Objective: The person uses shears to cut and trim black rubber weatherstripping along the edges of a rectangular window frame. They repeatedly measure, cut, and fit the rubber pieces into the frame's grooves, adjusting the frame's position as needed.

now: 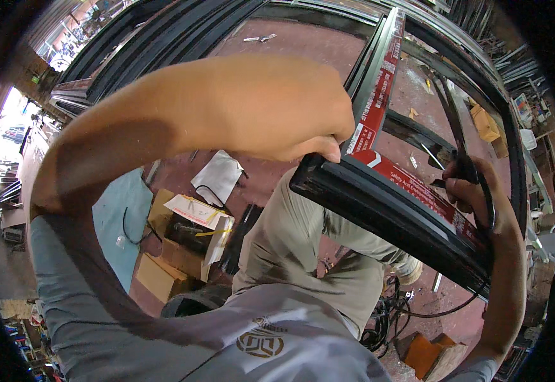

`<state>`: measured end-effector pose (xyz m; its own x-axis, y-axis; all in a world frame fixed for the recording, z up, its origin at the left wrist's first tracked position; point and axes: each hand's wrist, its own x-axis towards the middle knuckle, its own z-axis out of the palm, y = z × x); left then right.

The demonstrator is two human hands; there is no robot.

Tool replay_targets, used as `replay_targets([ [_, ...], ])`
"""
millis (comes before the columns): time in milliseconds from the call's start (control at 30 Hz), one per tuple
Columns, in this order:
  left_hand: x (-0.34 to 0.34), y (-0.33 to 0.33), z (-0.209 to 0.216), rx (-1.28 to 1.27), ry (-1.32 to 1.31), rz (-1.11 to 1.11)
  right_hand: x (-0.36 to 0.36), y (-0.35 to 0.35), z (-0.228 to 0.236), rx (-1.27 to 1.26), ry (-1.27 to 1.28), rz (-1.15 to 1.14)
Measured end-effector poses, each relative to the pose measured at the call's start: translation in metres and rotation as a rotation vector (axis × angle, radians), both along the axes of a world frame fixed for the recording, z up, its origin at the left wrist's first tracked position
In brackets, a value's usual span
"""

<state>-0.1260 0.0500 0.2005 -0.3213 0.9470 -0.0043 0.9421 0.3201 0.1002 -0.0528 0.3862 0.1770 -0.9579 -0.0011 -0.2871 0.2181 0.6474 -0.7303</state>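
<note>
One long black rubbery strip [454, 118] runs forward from right hand [471, 196], fingers seemingly wrapping it; left hand [312, 118], at black metal frame [379, 207], hides any grip.

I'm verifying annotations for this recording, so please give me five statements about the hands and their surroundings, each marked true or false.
1. The left hand touches a corner of the black frame. True.
2. The right hand lies flat on the floor. False: the right hand is curled around a dark strip.
3. Red printed film shows on the frame. True.
4. The light-blue sheet is draped over the frame. False: the light-blue sheet is left of the cardboard box.
5. Black cable lies in loops at lower right. True.
</note>
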Motion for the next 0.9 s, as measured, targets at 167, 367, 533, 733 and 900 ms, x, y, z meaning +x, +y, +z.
replay_targets([
  [167, 0.005, 0.005, 0.004, -0.034, 0.074, 0.029, 0.005, 0.0, -0.002, 0.008, 0.037, -0.018],
  [367, 0.016, 0.012, 0.001, -0.22, 0.13, 0.085, 0.009, 0.002, -0.01, -0.047, 0.027, 0.012],
  [533, 0.018, 0.006, -0.004, -0.113, 0.168, 0.004, 0.007, 0.016, -0.006, -0.138, -0.029, 0.091],
  [733, 0.019, 0.006, -0.008, -0.06, 0.231, -0.029, 0.008, 0.016, 0.0, -0.127, 0.033, 0.15],
  [900, 0.022, 0.007, -0.01, -0.005, 0.304, -0.067, 0.009, 0.019, -0.002, -0.068, 0.073, 0.092],
])
